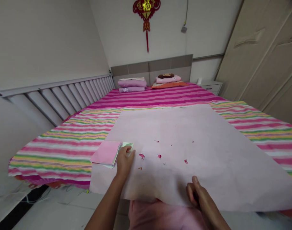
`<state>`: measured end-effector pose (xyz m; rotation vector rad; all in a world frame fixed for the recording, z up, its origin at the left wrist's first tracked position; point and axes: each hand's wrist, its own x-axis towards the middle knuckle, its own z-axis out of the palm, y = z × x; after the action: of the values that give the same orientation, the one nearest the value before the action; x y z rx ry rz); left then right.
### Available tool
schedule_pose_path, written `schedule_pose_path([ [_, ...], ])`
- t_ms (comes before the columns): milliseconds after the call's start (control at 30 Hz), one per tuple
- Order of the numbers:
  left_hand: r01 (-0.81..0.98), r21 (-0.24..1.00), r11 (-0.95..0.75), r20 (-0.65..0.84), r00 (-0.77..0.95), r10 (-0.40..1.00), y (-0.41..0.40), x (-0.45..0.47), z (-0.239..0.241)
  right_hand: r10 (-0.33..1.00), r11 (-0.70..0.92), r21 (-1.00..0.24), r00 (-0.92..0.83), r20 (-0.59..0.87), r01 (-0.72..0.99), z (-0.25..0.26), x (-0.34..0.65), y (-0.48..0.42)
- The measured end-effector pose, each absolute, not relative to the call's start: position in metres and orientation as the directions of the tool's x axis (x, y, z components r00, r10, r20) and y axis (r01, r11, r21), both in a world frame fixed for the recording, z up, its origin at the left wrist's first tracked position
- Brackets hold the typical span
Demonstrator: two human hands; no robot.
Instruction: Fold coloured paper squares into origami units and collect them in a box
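Observation:
A large pale pink sheet of paper (196,143) lies spread over the near end of a striped bed (76,137). At its left edge sits a stack of coloured paper squares (106,154) with a pink one on top. My left hand (124,160) rests beside that stack, its fingers pinching a light green paper square (128,145) pulled off to the right. My right hand (198,193) is at the near edge of the big sheet, fingers curled on the paper's rim. Several small pink paper scraps (159,156) dot the sheet.
Folded blankets and pillows (132,84) lie at the headboard end. A slatted panel (64,95) lines the left wall, and wardrobe doors (268,64) stand on the right. A nightstand (210,86) is in the far corner. A red knot ornament (146,12) hangs on the wall.

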<state>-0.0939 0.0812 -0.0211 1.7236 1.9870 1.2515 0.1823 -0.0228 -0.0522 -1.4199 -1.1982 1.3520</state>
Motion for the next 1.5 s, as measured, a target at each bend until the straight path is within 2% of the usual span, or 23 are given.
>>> schedule_pose_path([
  [167, 0.778, 0.628, 0.027, 0.366, -0.326, 0.872, 0.117, -0.122, -0.026, 0.968, -0.230, -0.963, -0.072, -0.242, 0.142, -0.052, 0.184, -0.030],
  [300, 0.772, 0.634, 0.049, 0.349, -0.342, 0.872, 0.122, -0.122, -0.023, 0.964, -0.238, -0.961, -0.086, -0.251, 0.137, -0.054, 0.185, -0.032],
  [500, 0.649, 0.759, -0.043, 0.331, -0.329, 0.884, 0.095, -0.095, -0.009, 0.966, -0.257, -0.966, -0.024, -0.258, 0.043, -0.054, 0.182, -0.032],
  [600, 0.507, 0.856, -0.105, 0.274, -0.272, 0.922, 0.064, -0.065, 0.000, 0.987, -0.162, -0.986, -0.004, -0.161, -0.028, -0.040, 0.178, -0.025],
  [667, 0.437, 0.882, -0.177, 0.293, -0.212, 0.932, 0.042, -0.043, 0.004, 0.997, -0.073, -0.995, 0.001, -0.074, -0.065, -0.026, 0.175, -0.019],
  [733, 0.507, 0.803, -0.312, 0.441, -0.155, 0.884, 0.023, -0.025, 0.006, 1.000, -0.022, -0.994, -0.015, -0.021, -0.106, -0.013, 0.171, -0.016],
  [800, 0.593, 0.649, -0.476, 0.620, -0.049, 0.783, 0.010, -0.012, 0.005, 1.000, 0.007, -0.986, -0.016, 0.010, -0.168, -0.002, 0.167, -0.015],
  [867, 0.655, 0.478, -0.585, 0.735, 0.067, 0.675, 0.001, -0.006, 0.002, 0.999, 0.025, -0.968, -0.040, 0.036, -0.248, 0.004, 0.163, -0.017],
  [1000, 0.722, 0.261, -0.641, 0.791, 0.220, 0.571, -0.009, -0.004, -0.004, 0.993, -0.016, -0.929, -0.117, 0.029, -0.370, 0.008, 0.158, -0.023],
  [1133, 0.713, 0.197, -0.673, 0.794, 0.287, 0.536, -0.016, -0.002, -0.007, 0.994, -0.081, -0.915, -0.100, -0.045, -0.395, 0.008, 0.158, -0.029],
  [1233, 0.671, 0.263, -0.694, 0.771, 0.286, 0.569, -0.022, 0.001, -0.006, 0.993, -0.118, -0.896, -0.058, -0.103, -0.428, 0.007, 0.158, -0.032],
  [1300, 0.623, 0.375, -0.686, 0.728, 0.261, 0.635, -0.026, 0.002, -0.004, 0.990, -0.134, -0.886, -0.032, -0.134, -0.443, 0.006, 0.158, -0.034],
  [1400, 0.480, 0.648, -0.591, 0.622, 0.115, 0.775, -0.031, 0.002, -0.002, 0.988, -0.126, -0.893, 0.025, -0.151, -0.433, 0.003, 0.160, -0.035],
  [1500, 0.111, 0.936, -0.335, 0.334, 0.025, 0.942, -0.033, -0.001, 0.001, 0.989, -0.087, -0.903, 0.072, -0.129, -0.421, 0.001, 0.162, -0.036],
])
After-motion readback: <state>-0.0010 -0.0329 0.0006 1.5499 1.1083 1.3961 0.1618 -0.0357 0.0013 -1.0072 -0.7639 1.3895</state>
